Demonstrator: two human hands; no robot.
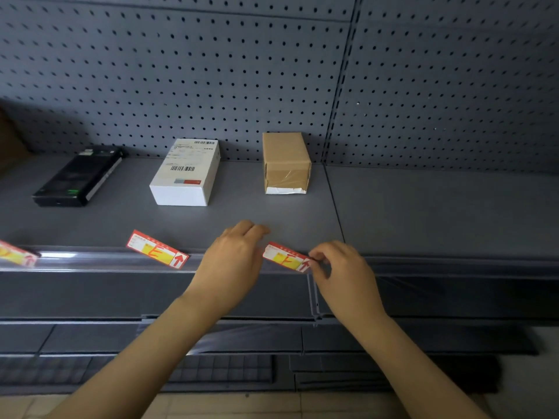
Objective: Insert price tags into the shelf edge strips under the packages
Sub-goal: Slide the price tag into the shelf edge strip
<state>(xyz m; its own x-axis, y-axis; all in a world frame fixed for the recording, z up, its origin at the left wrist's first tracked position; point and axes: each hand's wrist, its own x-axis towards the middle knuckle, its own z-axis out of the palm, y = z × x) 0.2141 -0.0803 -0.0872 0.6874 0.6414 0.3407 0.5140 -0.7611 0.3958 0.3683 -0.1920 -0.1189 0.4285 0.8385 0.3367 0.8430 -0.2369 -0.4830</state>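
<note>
- The right hand (338, 267) pinches the right end of the third price tag (286, 257) between thumb and fingertips, right at the clear shelf edge strip (99, 261).
- The left hand (233, 258) rests on the strip just left of that tag, fingers curled over the shelf lip and touching the tag's left end; whether it grips the tag or only steadies it, I cannot tell.
- The tag sits tilted, its left end higher than the strip and its right end low. To seat it well, level it first, tuck the lower edge into the strip's channel, then slide both thumbs along so it snaps flat.
- Further left along the strip, a second tag (157, 248) is also tilted and looks only half seated; a first tag (15, 254) lies at the far left.
- Behind the strip, on the shelf (423, 213), the brown box (286, 161) stands directly beyond the held tag, with the white box (186, 173) and the black device (78, 176) left of it.
</note>
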